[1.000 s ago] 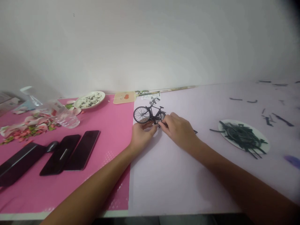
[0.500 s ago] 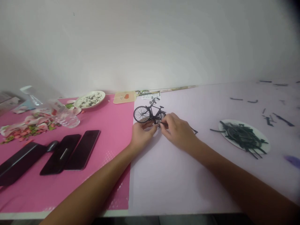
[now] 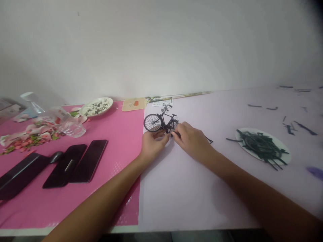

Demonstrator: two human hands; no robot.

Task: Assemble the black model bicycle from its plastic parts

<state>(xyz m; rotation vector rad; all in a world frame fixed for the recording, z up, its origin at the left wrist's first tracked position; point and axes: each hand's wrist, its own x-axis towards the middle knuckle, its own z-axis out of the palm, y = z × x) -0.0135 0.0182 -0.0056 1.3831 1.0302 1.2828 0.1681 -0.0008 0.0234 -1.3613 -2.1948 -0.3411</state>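
A small black model bicycle (image 3: 164, 121) is held tilted above the table, its large spoked wheel to the left and its saddle to the right. My left hand (image 3: 154, 144) grips it from below, near the pedals. The fingers of my right hand (image 3: 188, 136) are pinched together at the rear wheel and the lower frame, partly covering that wheel. What the right fingertips pinch is too small to make out. Just behind the right hand, a thin black piece (image 3: 210, 140) lies on the pale table surface.
At the right are a white plate (image 3: 286, 158) heaped with dark green strips and scattered dark parts (image 3: 305, 128). Two black phones (image 3: 88, 163), a tipped clear bottle (image 3: 72, 126), pink petals (image 3: 40, 129) and a plate of pale bits (image 3: 110, 107) occupy the left.
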